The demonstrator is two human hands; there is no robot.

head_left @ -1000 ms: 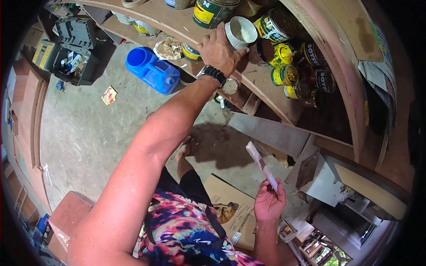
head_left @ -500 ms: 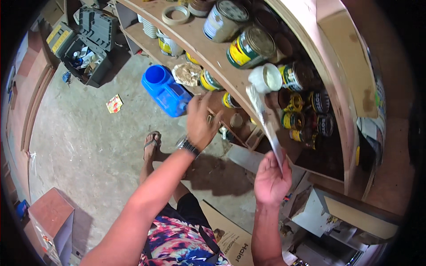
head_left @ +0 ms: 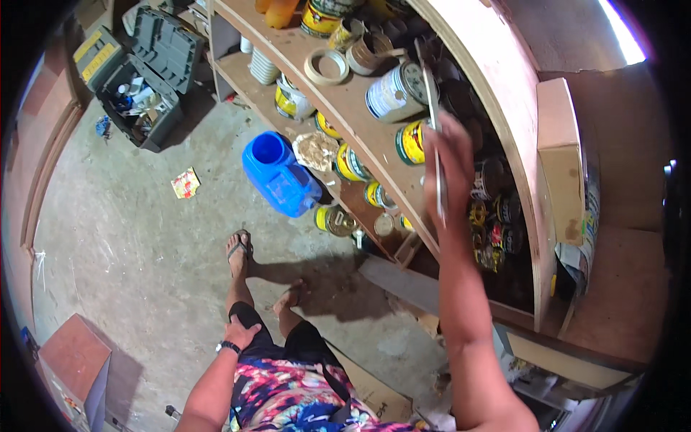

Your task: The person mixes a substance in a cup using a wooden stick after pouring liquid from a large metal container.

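Note:
My right hand is raised over the upper shelf, its fingers closed round a long, thin, flat stick. Seen nearly edge-on, the stick points up past a large white-labelled can. Beside the hand stands a green and yellow paint can. The hand and forearm cover much of the shelf behind them, including most of the white tub. My left hand lies on my thigh over the black shorts, thumb apart, holding nothing.
A roll of masking tape lies on the curved wooden shelf. More cans sit on the lower shelf. On the floor stand a blue jerrycan and an open grey toolbox. A cardboard box is at the right.
My right hand has carried the stick up and away over the shelf. My left hand has dropped from beside the shelf to my thigh. The view has shifted a little.

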